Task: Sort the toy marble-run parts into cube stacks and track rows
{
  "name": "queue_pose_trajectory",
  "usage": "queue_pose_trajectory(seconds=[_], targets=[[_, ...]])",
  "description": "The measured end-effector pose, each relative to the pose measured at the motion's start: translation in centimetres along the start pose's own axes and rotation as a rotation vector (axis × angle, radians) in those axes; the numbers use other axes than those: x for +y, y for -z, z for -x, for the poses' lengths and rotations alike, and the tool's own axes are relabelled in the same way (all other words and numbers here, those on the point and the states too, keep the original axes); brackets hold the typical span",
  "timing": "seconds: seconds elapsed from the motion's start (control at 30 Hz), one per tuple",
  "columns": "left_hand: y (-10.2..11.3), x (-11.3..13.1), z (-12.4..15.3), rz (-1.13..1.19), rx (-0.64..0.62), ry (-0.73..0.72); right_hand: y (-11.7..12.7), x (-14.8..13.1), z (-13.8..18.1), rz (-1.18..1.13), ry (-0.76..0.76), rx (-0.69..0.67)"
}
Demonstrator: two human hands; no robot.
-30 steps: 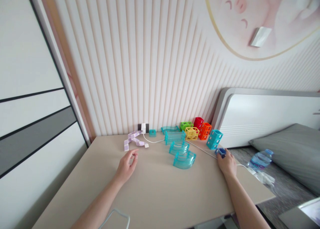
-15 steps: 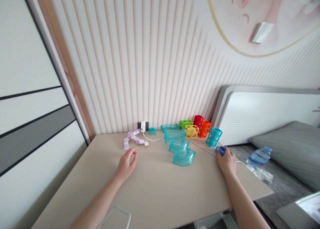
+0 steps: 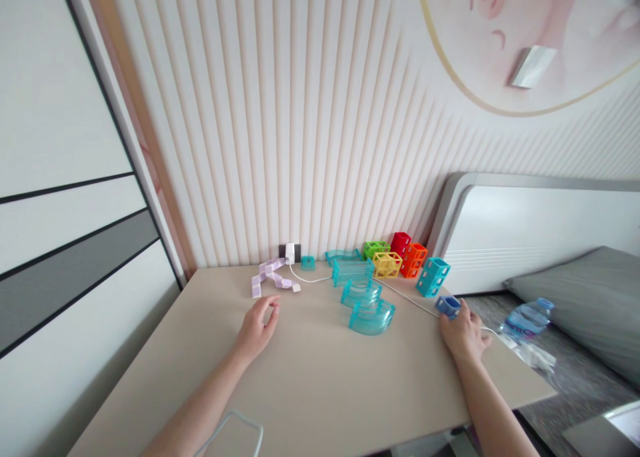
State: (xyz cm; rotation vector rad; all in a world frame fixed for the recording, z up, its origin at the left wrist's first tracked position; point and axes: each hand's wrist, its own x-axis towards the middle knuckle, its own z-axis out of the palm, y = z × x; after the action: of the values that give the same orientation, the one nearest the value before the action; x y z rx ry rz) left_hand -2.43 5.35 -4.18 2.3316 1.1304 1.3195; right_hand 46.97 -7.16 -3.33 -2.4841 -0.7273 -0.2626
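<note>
My left hand point(image 3: 257, 329) hovers or rests over the left half of the table, palm turned inward. Its fingers are loosely curved with a gap to the thumb, and nothing is in it. Just beyond lies a chain of pale purple blocks point(image 3: 271, 266). At the right, my right hand point(image 3: 465, 332) has thumb and index finger against a small blue openwork block point(image 3: 447, 306) on the table. Behind that block stands a taller turquoise block point(image 3: 433, 276). Clear teal curved track pieces point(image 3: 371, 317) lie between the hands.
Orange point(image 3: 414, 260), red point(image 3: 401, 243), yellow point(image 3: 387, 264) and green point(image 3: 376, 249) blocks stand by the wall. A white cable point(image 3: 407, 296) runs from a charger point(image 3: 290, 252) behind the blue block. A plastic bottle point(image 3: 527, 319) lies beyond the right table edge.
The view has shifted slightly, moving everything a little to the right. My right hand's outer fingers have spread somewhat beside the blue block. My left hand stays about the same.
</note>
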Motion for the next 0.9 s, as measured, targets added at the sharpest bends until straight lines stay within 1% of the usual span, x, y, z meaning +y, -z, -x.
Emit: queue_pose_trajectory(seconds=[0.07,0.1,0.17,0.27,0.3,0.33,0.37,0.4,0.43,0.5,0.57,0.6,0.63,0.67,0.73,0.8,0.9], targets=[[0.1,-0.5,-0.2,-0.102,0.033,-0.038,0.2,-0.2,0.1,-0.049,0.029,0.093],[0.1,-0.9,-0.3,-0.171,0.044,-0.046,0.4,-0.3,0.1,-0.091,0.055,0.161],[0.3,-1.8,-0.7,-0.340,0.035,-0.011,0.8,-0.9,0.3,-0.212,0.145,0.327],[0.5,-3.3,-1.5,-0.536,0.001,0.116,1.6,-2.5,1.6,-0.427,0.376,0.569],[0.4,-3.7,-1.8,-0.566,0.002,0.153,2.0,-3.4,2.6,-0.498,0.475,0.625],[0.3,-4.2,-2.1,-0.584,0.008,0.183,2.4,-4.4,3.9,-0.570,0.581,0.654],[0.2,-4.5,-2.4,-0.598,0.014,0.209,2.8,-5.6,5.6,-0.635,0.697,0.644],[0.0,-4.9,-2.7,-0.612,0.018,0.235,3.2,-6.9,7.6,-0.695,0.808,0.604],[-0.2,-5.1,-3.0,-0.626,0.023,0.258,3.7,-8.3,9.9,-0.750,0.926,0.534],[-0.4,-5.4,-3.4,-0.639,-0.002,0.279,4.4,-11.3,14.7,-0.823,1.167,0.344],[-0.5,-5.4,-3.7,-0.628,-0.070,0.278,4.8,-14.4,19.0,-0.780,1.372,0.105],[-0.5,-5.4,-3.8,-0.619,-0.104,0.277,4.7,-16.0,20.6,-0.744,1.443,0.001],[-0.4,-5.3,-3.8,-0.611,-0.131,0.279,4.5,-17.5,21.9,-0.707,1.482,-0.100],[-0.2,-5.3,-3.7,-0.604,-0.143,0.284,4.1,-18.9,22.7,-0.667,1.487,-0.180],[0.2,-5.1,-3.3,-0.599,-0.134,0.300,2.7,-21.5,23.4,-0.579,1.479,-0.273],[0.8,-4.9,-2.7,-0.592,-0.122,0.316,0.8,-23.6,23.1,-0.489,1.470,-0.288],[1.6,-4.6,-1.6,-0.564,-0.092,0.325,-1.9,-25.5,22.4,-0.400,1.483,-0.241]])
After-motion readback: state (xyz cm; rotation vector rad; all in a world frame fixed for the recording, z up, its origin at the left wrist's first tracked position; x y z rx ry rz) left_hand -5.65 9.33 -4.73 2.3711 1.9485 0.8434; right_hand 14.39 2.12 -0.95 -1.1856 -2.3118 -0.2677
